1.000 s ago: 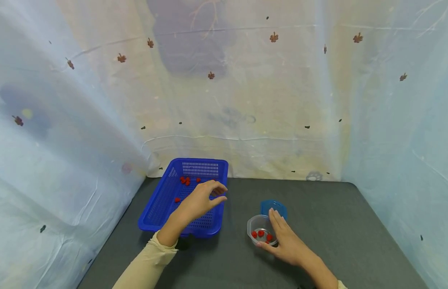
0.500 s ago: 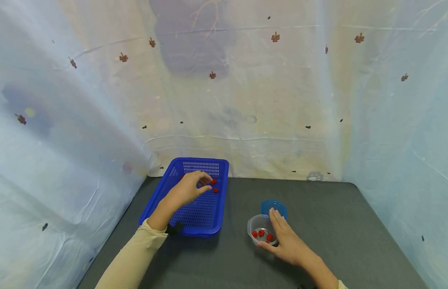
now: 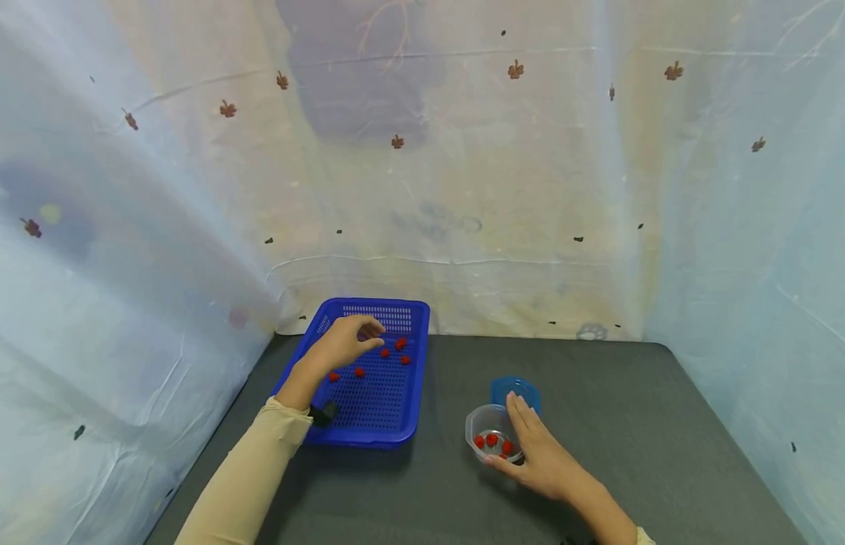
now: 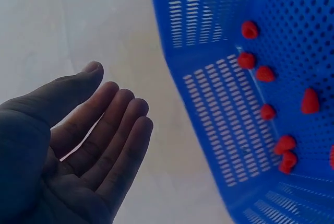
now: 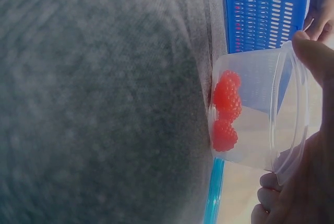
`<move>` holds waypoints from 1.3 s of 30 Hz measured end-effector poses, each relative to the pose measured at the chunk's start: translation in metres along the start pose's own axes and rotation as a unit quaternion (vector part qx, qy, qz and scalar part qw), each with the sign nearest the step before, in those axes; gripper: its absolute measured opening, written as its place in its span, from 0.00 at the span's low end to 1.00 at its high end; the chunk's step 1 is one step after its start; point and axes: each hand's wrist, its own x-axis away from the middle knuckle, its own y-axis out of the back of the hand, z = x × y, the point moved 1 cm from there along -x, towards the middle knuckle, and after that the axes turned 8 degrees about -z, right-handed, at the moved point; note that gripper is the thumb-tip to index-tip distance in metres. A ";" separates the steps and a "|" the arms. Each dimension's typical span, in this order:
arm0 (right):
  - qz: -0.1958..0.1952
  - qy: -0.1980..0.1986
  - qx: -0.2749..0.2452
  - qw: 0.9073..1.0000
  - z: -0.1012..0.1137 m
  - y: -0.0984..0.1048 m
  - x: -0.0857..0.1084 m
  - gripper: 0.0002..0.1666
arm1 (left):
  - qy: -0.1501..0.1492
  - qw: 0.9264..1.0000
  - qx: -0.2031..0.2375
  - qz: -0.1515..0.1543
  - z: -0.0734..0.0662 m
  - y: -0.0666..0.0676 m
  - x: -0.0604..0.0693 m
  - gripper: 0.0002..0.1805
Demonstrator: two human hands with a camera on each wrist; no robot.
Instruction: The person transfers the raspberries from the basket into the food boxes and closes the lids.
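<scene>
My left hand (image 3: 344, 342) hovers over the blue basket (image 3: 388, 437), its fingers loosely bent, with nothing between them. Seen from the left wrist, that hand (image 4: 88, 151) has its palm and fingers apart from the basket wall (image 4: 222, 125). Several red raspberries (image 4: 310, 102) lie scattered on the basket floor. My right hand (image 3: 545, 462) holds a small clear plastic container (image 3: 472, 428) at the rim, thumb on the near side and fingers along the right. Inside the container are several raspberries (image 5: 227, 98), resting on its bottom.
A blue lid (image 3: 514, 389) lies on the dark grey table (image 3: 634, 424) just behind the container. A pale printed curtain (image 3: 463, 189) hangs behind and along both sides. The basket stands at the table's back left.
My left hand has moved left and back over the basket, uncovering raspberries in its right part. The right hand and the container have stayed in place.
</scene>
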 end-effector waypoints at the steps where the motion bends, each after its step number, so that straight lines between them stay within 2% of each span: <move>1: 0.000 0.000 0.001 1.000 0.000 0.000 0.000 0.71 | 0.004 1.000 0.003 0.002 0.003 0.000 -0.002 0.14; 4: 0.002 -0.001 0.002 1.000 0.000 0.001 0.000 0.71 | 0.012 1.000 0.012 0.008 0.012 -0.001 -0.006 0.14; 11: 0.003 0.002 0.000 1.000 0.001 0.001 -0.001 0.71 | 0.009 1.000 0.011 0.012 0.030 -0.003 -0.017 0.12; 16: 0.004 0.002 0.001 1.000 0.002 0.001 0.000 0.71 | 0.027 0.999 0.012 0.020 0.045 -0.007 -0.020 0.12; 26: 0.002 -0.004 0.003 1.000 0.003 0.002 0.001 0.71 | 0.043 0.998 -0.017 0.038 0.068 -0.013 -0.025 0.12; 32: -0.002 -0.004 0.001 1.000 0.004 0.002 0.001 0.71 | 0.055 0.996 -0.033 0.064 0.078 -0.015 -0.028 0.13; 39: -0.003 -0.002 0.004 1.000 0.003 0.003 0.001 0.71 | 0.047 0.992 -0.059 0.102 0.087 -0.015 -0.029 0.13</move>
